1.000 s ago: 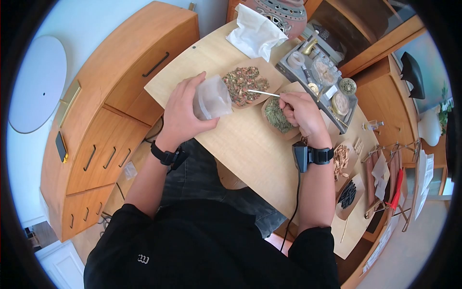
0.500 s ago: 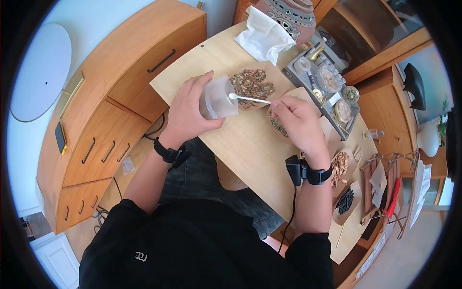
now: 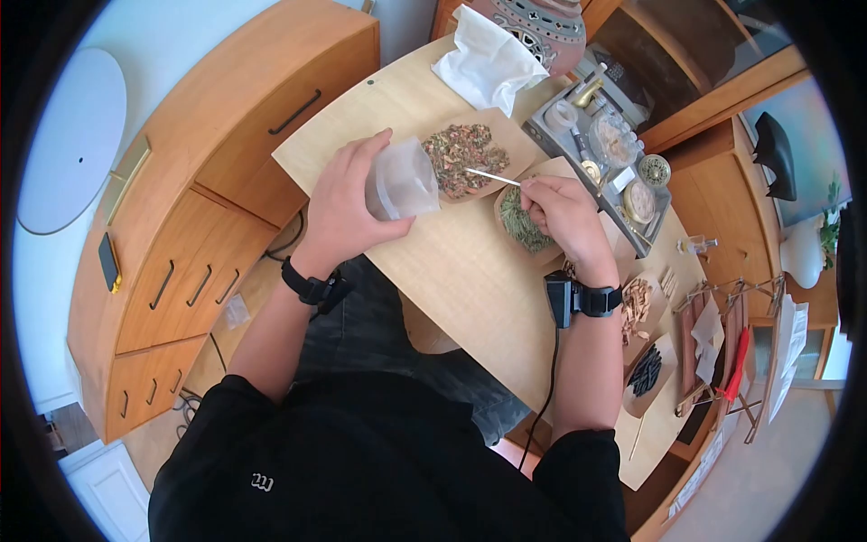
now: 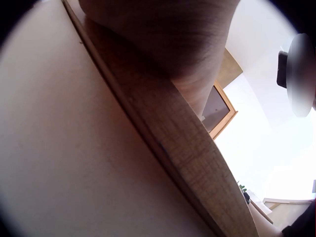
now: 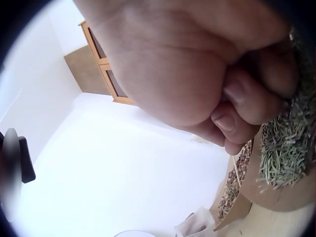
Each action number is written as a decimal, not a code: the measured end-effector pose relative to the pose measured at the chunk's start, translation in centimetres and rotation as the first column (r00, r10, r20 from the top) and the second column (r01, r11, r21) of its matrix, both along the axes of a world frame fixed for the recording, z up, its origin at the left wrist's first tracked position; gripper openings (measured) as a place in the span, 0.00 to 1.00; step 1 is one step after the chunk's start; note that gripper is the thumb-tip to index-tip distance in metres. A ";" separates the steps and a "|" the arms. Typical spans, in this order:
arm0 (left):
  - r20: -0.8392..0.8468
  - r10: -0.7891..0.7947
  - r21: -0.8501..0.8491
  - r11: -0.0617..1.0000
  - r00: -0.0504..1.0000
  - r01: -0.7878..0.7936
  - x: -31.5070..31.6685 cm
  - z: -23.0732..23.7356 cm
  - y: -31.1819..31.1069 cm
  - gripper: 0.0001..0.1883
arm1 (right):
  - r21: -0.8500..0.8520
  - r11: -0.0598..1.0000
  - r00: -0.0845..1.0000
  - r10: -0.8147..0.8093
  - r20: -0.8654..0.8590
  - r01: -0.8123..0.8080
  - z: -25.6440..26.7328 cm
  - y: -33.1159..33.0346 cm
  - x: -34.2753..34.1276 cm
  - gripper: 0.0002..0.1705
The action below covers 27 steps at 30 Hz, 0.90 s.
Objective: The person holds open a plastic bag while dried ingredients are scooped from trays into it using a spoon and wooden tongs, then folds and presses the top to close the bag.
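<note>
Comprises desk, bearing tray, mixed herbs on paper and green herbs beside them. Holds translucent cup in left grip, near mixed herbs. Pinches white stick in right grip, tip over mixed herbs.

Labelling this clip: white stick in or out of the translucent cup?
Out: in the head view, the white stick, pinched by the right hand, ends over the dried plant mix, clear of the translucent cup.

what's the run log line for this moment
left hand: holds translucent cup | right hand: pinches white stick | green herbs: near right hand
</note>
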<state>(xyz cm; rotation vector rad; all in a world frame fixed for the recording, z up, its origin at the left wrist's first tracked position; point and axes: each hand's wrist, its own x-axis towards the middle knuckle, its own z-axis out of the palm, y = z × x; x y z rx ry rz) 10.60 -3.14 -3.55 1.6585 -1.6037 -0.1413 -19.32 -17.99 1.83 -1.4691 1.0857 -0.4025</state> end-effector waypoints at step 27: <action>0.009 0.010 0.004 1.000 1.000 -0.010 0.1 -0.2 0.0 0.54 | -0.096 0.981 0.983 0.175 0.048 -0.170 1.8 2.7 1.7 0.21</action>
